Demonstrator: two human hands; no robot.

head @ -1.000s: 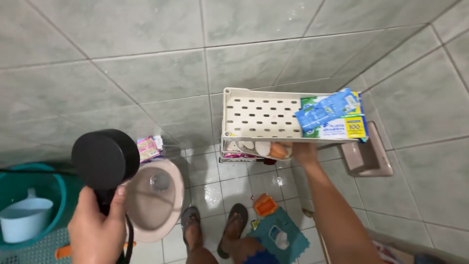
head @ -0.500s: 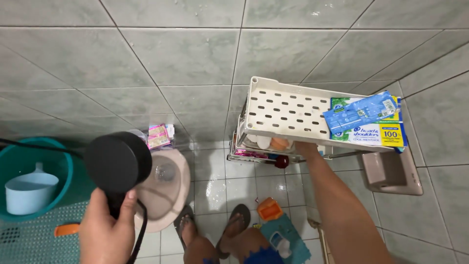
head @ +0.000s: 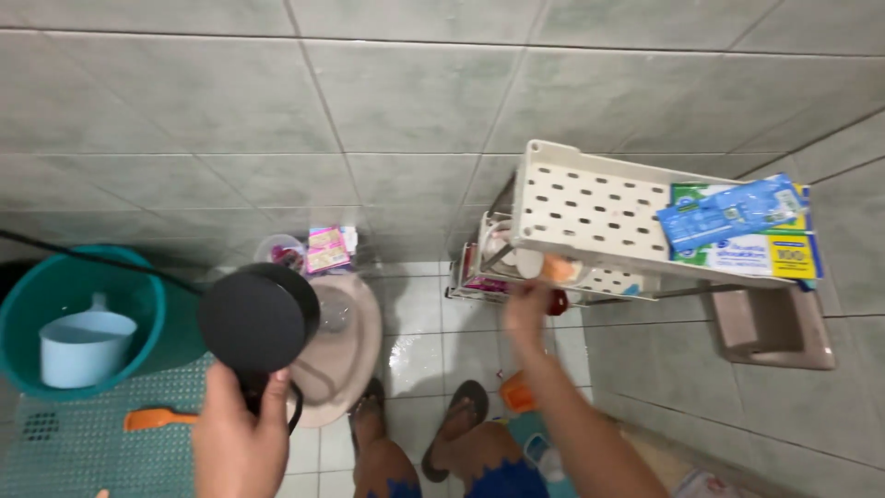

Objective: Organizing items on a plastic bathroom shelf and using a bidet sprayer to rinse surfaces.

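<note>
Seen from above in a green-tiled bathroom, the left hand [head: 241, 433] is wrapped tight around the handle of a black shower head [head: 259, 316], whose round face sits just above the fist with a dark hose [head: 83, 258] running away to the left. The right hand [head: 527, 304] is raised ahead and to the right, its fingers up against the lower tier of a cream plastic rack [head: 590, 207]; whether it grips anything there cannot be told, since the fingertips are blurred. Right at those fingertips lies an orange soap [head: 557, 268] beside pale soaps [head: 527, 263]. Above the right hand, on the rack's perforated top shelf, a blue sachet strip [head: 733, 210] lies on top of a green and yellow box [head: 770, 249]. Farther right, beyond the rack, a pinkish soap dish [head: 772, 327] is fixed to the wall. Just behind the shower head, between the two hands, is a beige toilet bowl [head: 355, 341], with small pink packets [head: 330, 249] past it near the wall. Well to the left of the left hand stands a teal bucket [head: 138, 295] with a pale blue dipper [head: 85, 346] inside, and an orange brush [head: 161, 420] lies on a green mat [head: 83, 452] just left of that hand. Below, between the arms, are the person's feet in sandals [head: 456, 424] on wet white floor tiles.
</note>
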